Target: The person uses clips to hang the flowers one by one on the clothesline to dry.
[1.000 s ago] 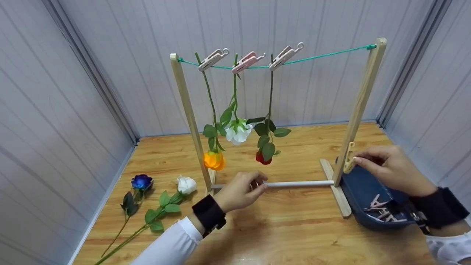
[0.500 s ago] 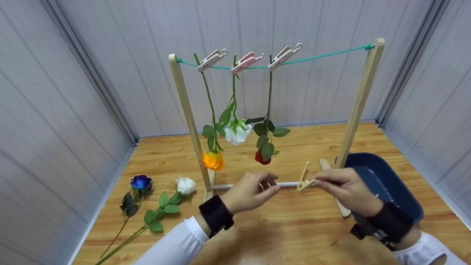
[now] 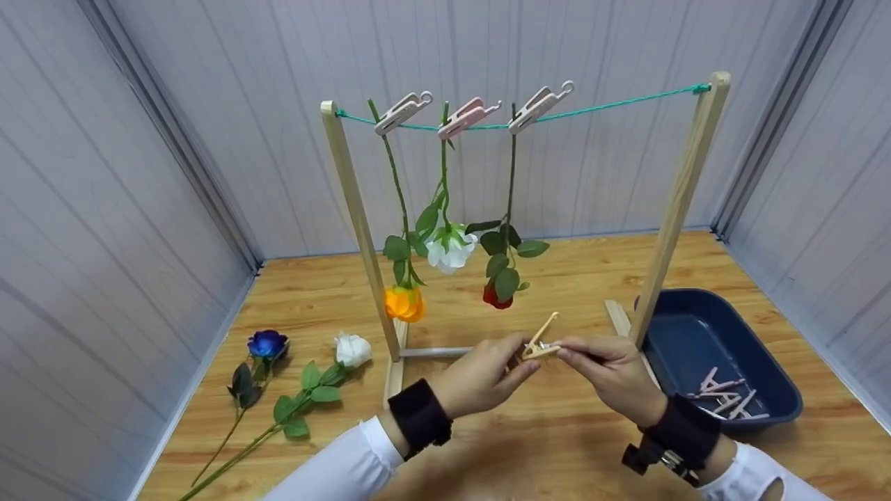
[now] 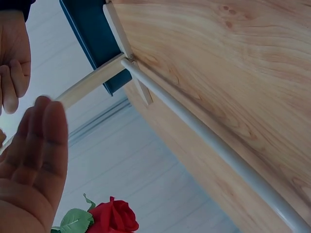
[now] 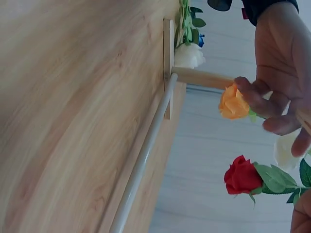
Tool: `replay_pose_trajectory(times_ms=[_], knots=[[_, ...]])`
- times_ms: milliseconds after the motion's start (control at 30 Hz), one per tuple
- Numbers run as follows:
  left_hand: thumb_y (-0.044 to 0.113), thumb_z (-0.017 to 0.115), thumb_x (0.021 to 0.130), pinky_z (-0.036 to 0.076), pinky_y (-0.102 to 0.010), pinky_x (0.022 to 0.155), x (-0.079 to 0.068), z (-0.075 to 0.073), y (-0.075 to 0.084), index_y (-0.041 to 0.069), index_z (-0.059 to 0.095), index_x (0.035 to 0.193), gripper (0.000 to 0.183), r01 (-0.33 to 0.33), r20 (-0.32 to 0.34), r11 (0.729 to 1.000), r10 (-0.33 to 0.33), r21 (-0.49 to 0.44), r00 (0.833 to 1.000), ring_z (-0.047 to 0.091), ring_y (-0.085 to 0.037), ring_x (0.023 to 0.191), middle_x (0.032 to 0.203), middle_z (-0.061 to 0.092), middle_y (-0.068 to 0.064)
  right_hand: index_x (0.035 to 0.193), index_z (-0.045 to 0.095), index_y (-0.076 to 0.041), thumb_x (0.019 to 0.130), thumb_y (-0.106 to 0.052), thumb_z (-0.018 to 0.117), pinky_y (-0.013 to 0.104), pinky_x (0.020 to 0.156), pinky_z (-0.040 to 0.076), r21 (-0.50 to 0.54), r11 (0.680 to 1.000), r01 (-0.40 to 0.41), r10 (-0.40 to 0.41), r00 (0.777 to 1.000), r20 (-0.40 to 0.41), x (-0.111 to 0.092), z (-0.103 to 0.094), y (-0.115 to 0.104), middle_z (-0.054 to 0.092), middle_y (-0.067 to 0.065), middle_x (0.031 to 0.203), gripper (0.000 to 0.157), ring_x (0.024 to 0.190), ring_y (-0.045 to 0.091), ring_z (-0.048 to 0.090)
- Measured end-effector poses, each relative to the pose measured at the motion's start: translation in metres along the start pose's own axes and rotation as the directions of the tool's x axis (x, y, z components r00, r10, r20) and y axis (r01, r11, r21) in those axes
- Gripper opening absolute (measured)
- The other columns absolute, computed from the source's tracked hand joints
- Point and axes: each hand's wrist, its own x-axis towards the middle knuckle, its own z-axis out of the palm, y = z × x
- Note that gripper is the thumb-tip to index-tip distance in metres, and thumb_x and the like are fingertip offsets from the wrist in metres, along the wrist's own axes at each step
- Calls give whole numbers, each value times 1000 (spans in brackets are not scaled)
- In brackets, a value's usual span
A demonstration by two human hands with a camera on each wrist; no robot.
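A cream-yellow clothespin point(image 3: 540, 348) is held between my two hands, its hooked arm pointing up to the right. My right hand point(image 3: 616, 376) pinches the clothespin's right end between thumb and fingers. At its other end, my left hand point(image 3: 480, 379) has thumb and fingers around it; their exact contact is partly hidden. Above, a pink clothespin point(image 3: 463, 120) and two pale ones hold stems on a green cord point(image 3: 619, 104). From them hang, upside down, an orange rose point(image 3: 404, 304), a white flower point(image 3: 451, 249) and a red rose point(image 3: 498, 296).
A wooden frame point(image 3: 679, 202) with a white crossbar point(image 3: 435, 353) stands behind my hands. At the right, a dark blue bin point(image 3: 703, 334) contains several loose clothespins point(image 3: 727, 398). On the table at the left lie a blue rose point(image 3: 267, 344) and a white rose point(image 3: 353, 349).
My right hand has carried the clothespin leftward from beside the frame's right post to my left hand. My left hand has shifted slightly right and now meets the clothespin. The hanging flowers stay put.
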Motion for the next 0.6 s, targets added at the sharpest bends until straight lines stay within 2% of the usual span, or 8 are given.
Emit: replay_pose_trajectory(times_ms=[133,200,300,367,400,467,500,600], knots=[[18,55,116,40,-14,64,-2,1,-1,1,67,125,22,-22,-90,999,25,40,996,48,-2,70,86,60,0,116,80,7,91,29,60,13,79,57,3,1000,-26,26,999,-40,2,5,1,83,-3,113,39,97,-1,75],[17,54,115,42,-15,67,-3,1,-2,2,68,121,21,-25,-123,996,35,83,992,48,-3,73,88,62,0,113,81,7,92,27,63,11,69,53,-56,997,-55,53,998,-47,3,7,0,82,-6,102,35,82,-5,69],[15,55,115,45,-17,70,-4,0,-4,3,68,117,18,-20,-137,988,41,150,990,51,-5,77,91,66,-2,106,80,6,90,23,69,20,51,40,-159,982,-102,93,994,-59,5,8,-2,72,-7,81,26,62,-4,52],[14,55,115,45,-19,70,-6,-2,-6,4,68,115,16,-12,-130,982,37,186,991,51,-6,77,89,64,-2,102,75,5,87,21,75,27,48,34,-238,966,-104,91,994,-62,7,8,-2,61,-3,73,22,58,3,44],[13,55,114,44,-20,69,-7,-2,-7,4,67,113,15,-9,-124,979,35,203,992,50,-7,76,87,61,-1,101,73,5,84,19,79,29,51,36,-289,953,-88,74,996,-58,7,7,-3,59,1,74,23,61,6,46],[13,56,114,42,-21,68,-9,-4,-9,5,66,110,13,-4,-107,972,30,235,994,47,-8,74,84,56,2,104,69,2,79,14,86,28,60,42,-408,912,-35,29,999,-23,9,5,-2,62,8,84,32,71,13,52],[13,56,114,40,-21,67,-11,-4,-10,5,65,109,13,-5,-96,968,30,251,995,46,-8,73,83,53,3,109,69,1,77,10,90,27,67,46,-477,879,-1,6,1000,8,10,3,-2,64,11,91,39,79,16,57],[14,56,114,37,-20,64,-13,-5,-13,6,63,107,13,-20,-51,957,36,291,998,43,-7,69,79,47,6,129,67,-1,73,-4,98,33,87,53,-657,746,108,-32,991,127,12,-1,-1,67,16,118,64,107,24,63]])
